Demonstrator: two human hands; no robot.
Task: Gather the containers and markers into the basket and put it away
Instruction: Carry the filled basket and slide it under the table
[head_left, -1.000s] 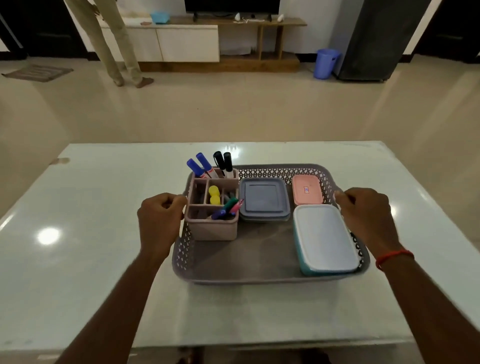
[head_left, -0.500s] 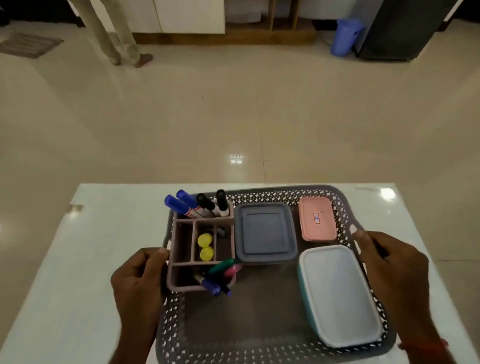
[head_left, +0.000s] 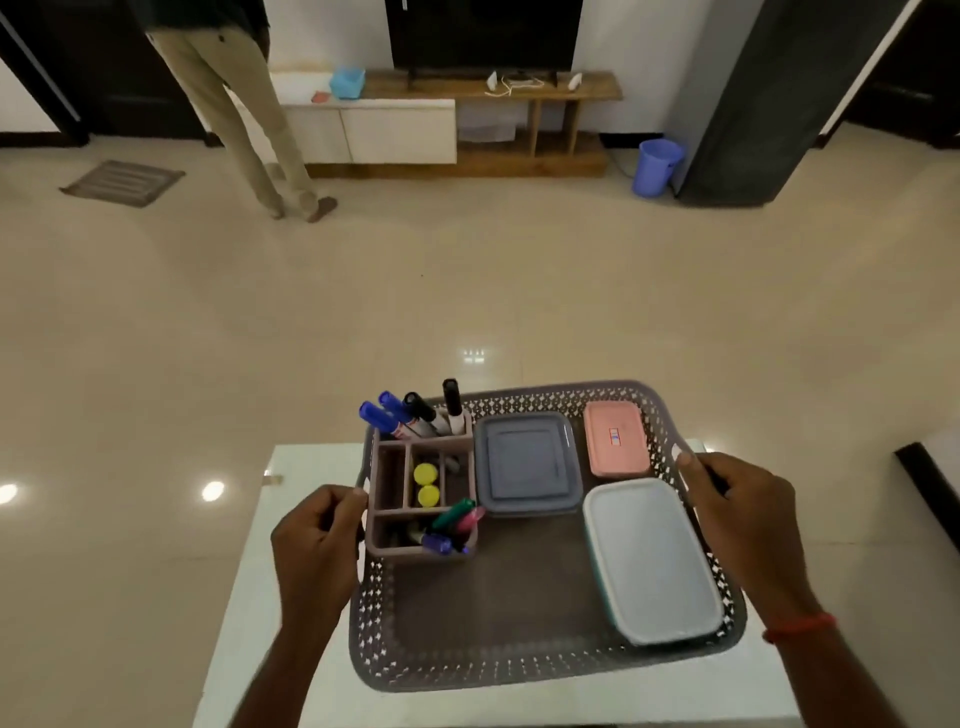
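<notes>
Two hands, left hand (head_left: 317, 545) and right hand (head_left: 740, 519), fingers curled tight around the side handles of the stiff grey plastic basket (head_left: 524, 670) between them, above the white table (head_left: 249, 597); probably light, tippy markers (head_left: 410, 413).

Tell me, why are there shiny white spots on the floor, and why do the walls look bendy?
In the head view, the spots are lamp glare on the glossy floor and the table; the door frame leans because the wide lens curves the edges; the left hand and its forearm look a bit smeared, while the basket stays fairly sharp.
</notes>
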